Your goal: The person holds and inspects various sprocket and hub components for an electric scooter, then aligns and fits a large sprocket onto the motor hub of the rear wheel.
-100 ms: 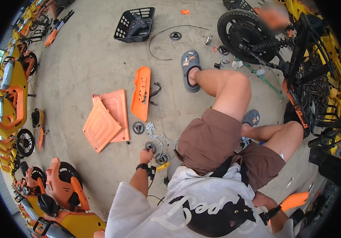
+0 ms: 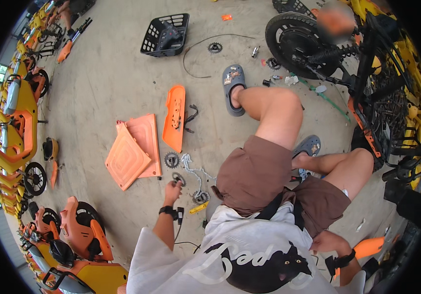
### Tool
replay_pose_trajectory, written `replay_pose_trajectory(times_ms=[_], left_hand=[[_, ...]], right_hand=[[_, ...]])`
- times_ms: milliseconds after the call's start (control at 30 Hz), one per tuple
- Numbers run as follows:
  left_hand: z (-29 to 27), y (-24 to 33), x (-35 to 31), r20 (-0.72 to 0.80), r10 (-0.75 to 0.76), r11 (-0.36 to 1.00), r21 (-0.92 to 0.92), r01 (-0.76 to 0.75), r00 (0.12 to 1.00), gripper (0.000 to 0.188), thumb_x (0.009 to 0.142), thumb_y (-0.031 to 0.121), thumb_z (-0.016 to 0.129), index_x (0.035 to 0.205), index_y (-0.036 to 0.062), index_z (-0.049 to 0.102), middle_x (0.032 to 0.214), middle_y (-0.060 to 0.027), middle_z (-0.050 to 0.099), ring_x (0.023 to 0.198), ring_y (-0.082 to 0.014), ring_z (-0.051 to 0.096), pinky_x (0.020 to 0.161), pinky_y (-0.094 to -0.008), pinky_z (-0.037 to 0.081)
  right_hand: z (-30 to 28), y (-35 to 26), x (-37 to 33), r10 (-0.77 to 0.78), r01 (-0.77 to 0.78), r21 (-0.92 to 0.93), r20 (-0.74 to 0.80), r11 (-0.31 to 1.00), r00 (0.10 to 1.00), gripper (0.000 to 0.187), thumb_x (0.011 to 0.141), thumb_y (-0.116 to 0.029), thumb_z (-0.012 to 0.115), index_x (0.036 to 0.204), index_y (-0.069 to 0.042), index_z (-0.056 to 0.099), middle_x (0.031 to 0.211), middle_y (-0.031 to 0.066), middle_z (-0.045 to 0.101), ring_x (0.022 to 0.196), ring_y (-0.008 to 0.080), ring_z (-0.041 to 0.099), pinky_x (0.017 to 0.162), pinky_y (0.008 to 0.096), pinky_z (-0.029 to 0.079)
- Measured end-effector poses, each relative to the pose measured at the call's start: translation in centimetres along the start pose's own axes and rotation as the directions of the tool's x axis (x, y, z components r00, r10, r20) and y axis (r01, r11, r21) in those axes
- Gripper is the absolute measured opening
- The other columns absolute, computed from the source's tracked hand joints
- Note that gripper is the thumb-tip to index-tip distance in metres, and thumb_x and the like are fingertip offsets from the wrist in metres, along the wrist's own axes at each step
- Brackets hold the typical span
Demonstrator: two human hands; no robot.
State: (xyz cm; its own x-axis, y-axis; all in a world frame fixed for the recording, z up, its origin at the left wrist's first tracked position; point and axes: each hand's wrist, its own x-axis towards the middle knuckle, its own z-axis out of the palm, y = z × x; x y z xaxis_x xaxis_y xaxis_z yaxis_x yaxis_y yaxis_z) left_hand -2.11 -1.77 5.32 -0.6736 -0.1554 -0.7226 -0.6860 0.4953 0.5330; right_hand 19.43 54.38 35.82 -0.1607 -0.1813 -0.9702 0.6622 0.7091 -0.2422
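Observation:
My left hand (image 2: 172, 192) pinches the edge of a toothed sprocket (image 2: 178, 180), which looks tilted over the floor. Just beyond it lies a second sprocket (image 2: 171, 159). To the right of the hand a light-coloured chain (image 2: 189, 168) trails across the concrete towards another sprocket (image 2: 200, 197). Near that one is a yellow tool or strip (image 2: 199, 208) whose kind I cannot make out. My right hand (image 2: 329, 242) rests low by my right hip, with its fingers mostly hidden.
Orange panels (image 2: 131, 152) and an orange cover (image 2: 174, 119) lie ahead on the left. A black basket (image 2: 165, 35) stands farther off. Ahead on the right is a black wheel (image 2: 298, 45) on a frame. Yellow and orange scooters (image 2: 17, 115) line the left side.
My left hand has shifted a little to the left with the sprocket, which now sits at a different tilt. The right hand stays by my hip.

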Motion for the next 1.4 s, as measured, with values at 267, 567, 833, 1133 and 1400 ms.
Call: replay_pose_trajectory(times_ms=[267, 567, 833, 1133, 1400], left_hand=[[-5.9, 25.8, -15.2, 0.047, 0.654, 0.753, 0.062, -0.655, 0.755, 0.018, 0.089, 0.015, 0.067, 0.089, -0.0005, 0.057, 0.072, -0.0043, 0.062, 0.065, -0.0098, 0.058, 0.057, -0.0256, 0.045], [8.3, 43.1, -24.2, 0.714, 0.679, 0.726, -0.619, -0.301, 0.17, 0.028, 0.098, 0.02, 0.058, 0.117, -0.0008, 0.055, 0.094, -0.0042, 0.064, 0.078, -0.0102, 0.059, 0.065, -0.0232, 0.048], [9.1, 36.8, -20.8, 0.772, 0.539, 0.842, -0.5, -0.201, 0.336, 0.033, 0.099, 0.028, 0.054, 0.123, 0.0045, 0.056, 0.086, -0.002, 0.065, 0.067, -0.0067, 0.058, 0.057, -0.0197, 0.047], [-7.5, 5.4, -2.9, -0.305, -0.115, 0.949, -0.315, 0.014, 0.945, 0.023, 0.09, 0.023, 0.061, 0.081, 0.0022, 0.062, 0.058, -0.0011, 0.054, 0.044, -0.0091, 0.047, 0.039, -0.0241, 0.036], [-4.7, -8.2, 7.9, -0.414, -0.117, 0.993, -0.059, 0.101, 0.903, 0.036, 0.076, 0.015, 0.069, 0.107, -0.0017, 0.058, 0.078, -0.0159, 0.064, 0.054, -0.0236, 0.062, 0.041, -0.0353, 0.048]], right_hand=[[-7.2, -14.5, -7.0, -0.809, 0.686, 0.695, -0.267, 0.214, 0.523, 0.031, 0.094, -0.023, 0.059, 0.104, 0.006, 0.065, 0.068, 0.0077, 0.062, 0.051, 0.0094, 0.051, 0.046, 0.0221, 0.038], [-10.5, -19.8, 1.3, -0.558, 0.658, 0.657, -0.722, -0.369, 0.409, 0.041, 0.102, -0.033, 0.044, 0.129, -0.002, 0.049, 0.088, 0.0069, 0.064, 0.052, 0.0126, 0.05, 0.042, 0.023, 0.034], [-11.7, -15.5, 5.9, -0.078, 0.646, 0.665, -0.717, -0.376, 0.693, 0.023, 0.095, -0.028, 0.058, 0.101, -0.006, 0.065, 0.066, -0.0049, 0.053, 0.045, 0.0048, 0.042, 0.039, 0.0177, 0.034], [-12.6, -14.7, 11.0, 0.066, 0.69, 0.698, -0.692, -0.192, 0.719, 0.025, 0.093, -0.032, 0.061, 0.108, -0.012, 0.066, 0.071, -0.0065, 0.052, 0.052, 0.0048, 0.043, 0.046, 0.019, 0.03], [-11.7, -12.0, 7.6, 0.24, 0.813, 0.554, -0.776, -0.181, 0.583, 0.026, 0.094, -0.029, 0.06, 0.112, -0.01, 0.064, 0.076, -0.0046, 0.055, 0.05, 0.006, 0.045, 0.04, 0.0209, 0.031]])
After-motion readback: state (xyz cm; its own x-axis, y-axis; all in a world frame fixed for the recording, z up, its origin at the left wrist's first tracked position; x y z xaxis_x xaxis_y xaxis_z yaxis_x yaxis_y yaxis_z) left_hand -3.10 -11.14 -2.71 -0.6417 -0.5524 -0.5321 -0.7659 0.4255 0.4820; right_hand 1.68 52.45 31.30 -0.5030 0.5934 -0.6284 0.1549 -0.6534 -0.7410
